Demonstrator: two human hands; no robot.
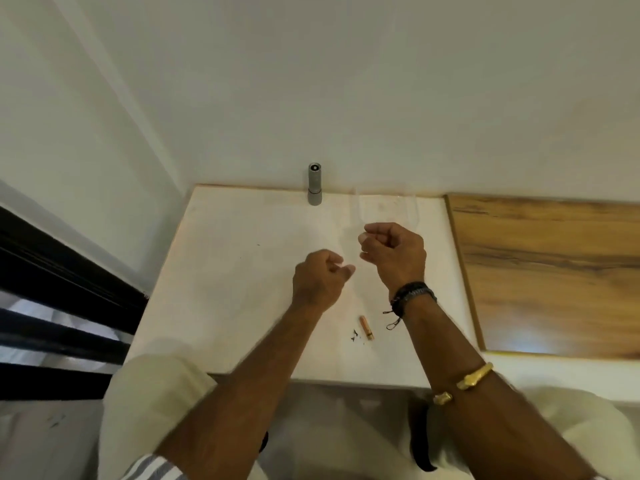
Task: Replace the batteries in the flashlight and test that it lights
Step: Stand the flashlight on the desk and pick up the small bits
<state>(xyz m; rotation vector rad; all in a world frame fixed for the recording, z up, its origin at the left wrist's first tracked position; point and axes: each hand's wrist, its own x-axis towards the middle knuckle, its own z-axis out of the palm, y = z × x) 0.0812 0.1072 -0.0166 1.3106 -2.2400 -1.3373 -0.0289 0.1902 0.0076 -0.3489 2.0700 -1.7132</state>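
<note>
tabletop (pixel 242 271): white, flat, matte
flashlight (pixel 314 184): one grey metal cylinder, upright, far edge
battery (pixel 366 327): one, copper
left hand (pixel 317 280), right hand (pixel 393 252): fingers curled, empty

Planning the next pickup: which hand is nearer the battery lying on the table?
Right. The right hand is above the battery, its wrist close beside it; the left hand is farther up and to the left.

Head view, steep downward, table (pixel 242 271) near
</note>
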